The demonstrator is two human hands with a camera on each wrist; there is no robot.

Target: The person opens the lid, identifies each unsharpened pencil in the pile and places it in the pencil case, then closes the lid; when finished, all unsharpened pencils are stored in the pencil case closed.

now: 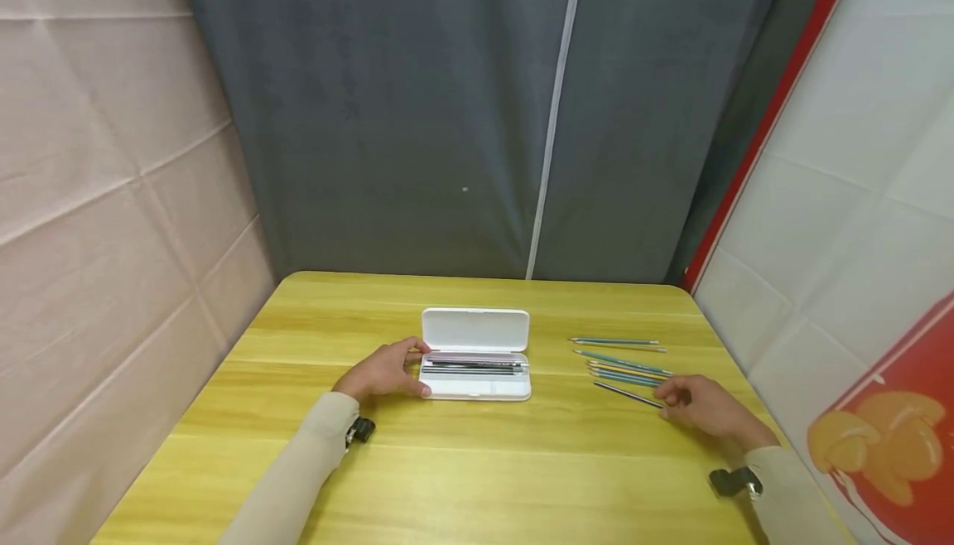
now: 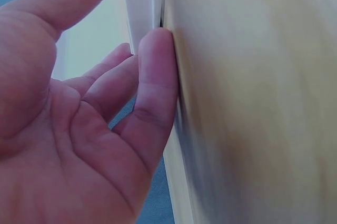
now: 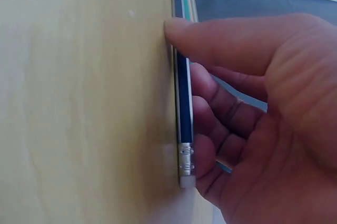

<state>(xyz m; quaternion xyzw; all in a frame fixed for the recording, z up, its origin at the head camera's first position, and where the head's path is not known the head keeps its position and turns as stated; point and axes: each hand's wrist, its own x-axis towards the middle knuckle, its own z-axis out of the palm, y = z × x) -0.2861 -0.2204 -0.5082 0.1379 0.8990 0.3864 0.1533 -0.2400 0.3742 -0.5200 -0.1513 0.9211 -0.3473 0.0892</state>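
A white pencil case (image 1: 477,389) stands with its lid raised, several dark and silvery pencils (image 1: 473,368) lying lengthwise inside. My left hand (image 1: 383,369) grips the case's left end, thumb at the near corner and fingers farther back. To the right, my right hand (image 1: 704,406) pinches a dark blue pencil (image 3: 184,98) near its eraser end, between the thumb and curled fingers. That pencil lies along the table, its white eraser (image 3: 187,181) toward the palm. Just behind it lies a loose group of teal and yellow pencils (image 1: 626,373).
Farther back on the yellow wood-grain table (image 1: 477,470) lie two more pencils (image 1: 614,341). A grey curtain (image 1: 410,114) hangs behind the table's far edge. Pale cloth walls (image 1: 112,238) flank it, the right one carrying red print.
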